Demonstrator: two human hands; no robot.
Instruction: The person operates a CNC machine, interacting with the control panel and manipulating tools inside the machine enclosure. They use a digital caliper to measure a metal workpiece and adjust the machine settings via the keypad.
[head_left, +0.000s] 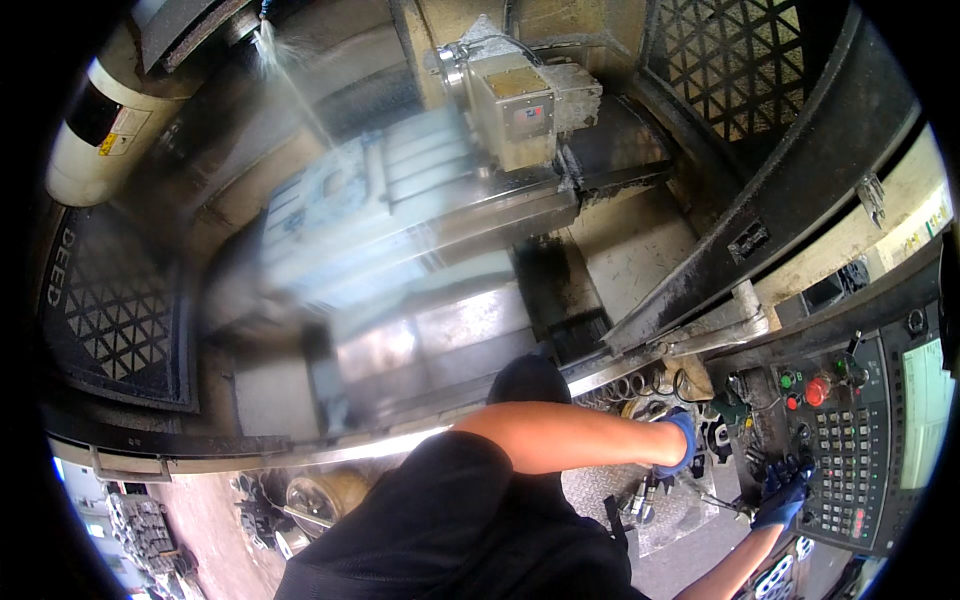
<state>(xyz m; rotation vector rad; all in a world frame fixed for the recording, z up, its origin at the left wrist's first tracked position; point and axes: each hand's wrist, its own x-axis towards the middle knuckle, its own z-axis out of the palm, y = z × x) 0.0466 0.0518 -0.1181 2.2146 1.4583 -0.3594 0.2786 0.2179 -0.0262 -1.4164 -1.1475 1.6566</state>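
My left arm reaches across to the right. Its blue-gloved left hand (680, 443) is over a workbench of metal parts beside the machine; the fingers are mostly hidden, and whether they hold anything does not show. Farther right, my blue-gloved right hand (786, 488) is at the left edge of the control panel (850, 440), fingers stretched toward its keys. A thin metal tool (725, 503) lies close to the right wrist. Red and green buttons (817, 390) stick out at the panel's upper part, next to a lit screen (925, 410).
Inside the open machine, a slotted table (400, 170) carries a boxy metal fixture (510, 110). Coolant sprays (270, 50) at the upper left. Grated door panels (730, 60) flank the opening. A round metal part (325, 497) stands at lower left, and metal rings (640, 384) sit along the sill.
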